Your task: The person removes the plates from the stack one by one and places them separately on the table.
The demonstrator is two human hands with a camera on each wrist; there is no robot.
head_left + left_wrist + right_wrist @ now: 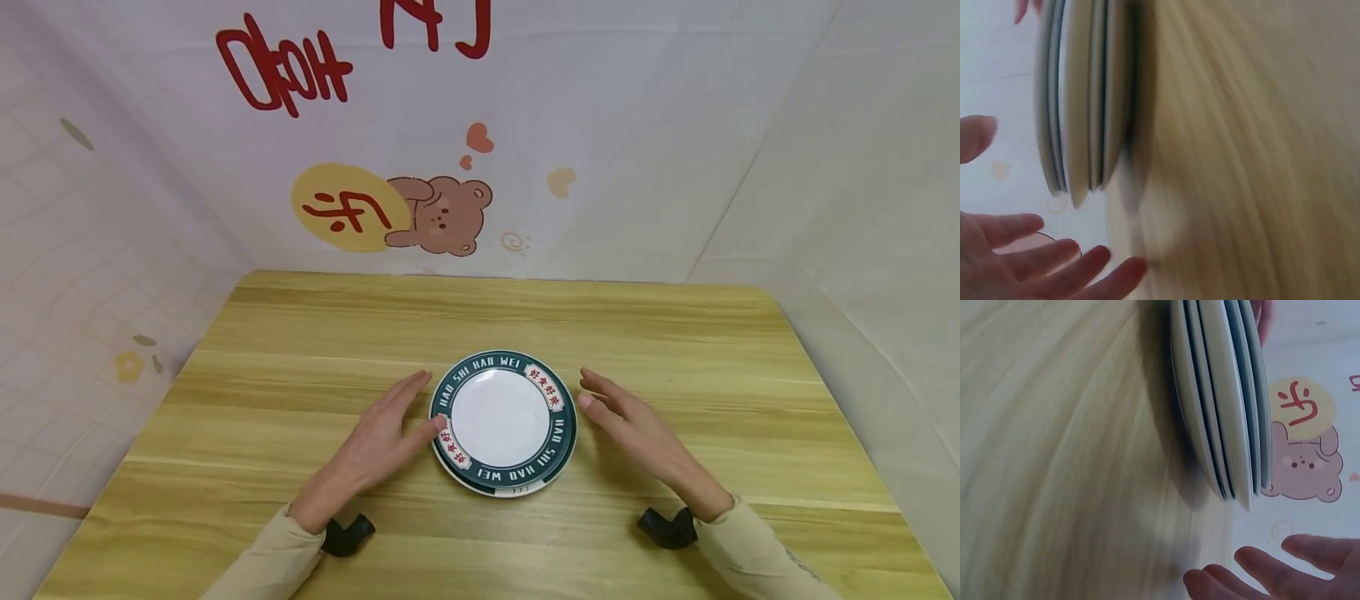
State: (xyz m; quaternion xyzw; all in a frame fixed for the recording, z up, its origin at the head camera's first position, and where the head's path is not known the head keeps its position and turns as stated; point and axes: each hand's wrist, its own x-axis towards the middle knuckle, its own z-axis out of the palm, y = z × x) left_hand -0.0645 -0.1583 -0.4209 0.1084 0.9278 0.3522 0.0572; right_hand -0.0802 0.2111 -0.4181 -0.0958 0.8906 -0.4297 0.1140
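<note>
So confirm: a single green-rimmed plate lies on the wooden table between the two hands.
Wrong number: the left wrist view shows a stack of plates. It lies, green-rimmed on top, on the wooden table between the left hand and right hand.

a wood-grain table [675, 333] stands before a white backdrop [637, 108] bearing red lettering [283, 67] and a brown bear [447, 218].

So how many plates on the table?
5 visible, in one stack on the table between the left hand and right hand: a middle plate that juts out, two plates above and two below. Wrist views are blurred; another could be hidden.
</note>
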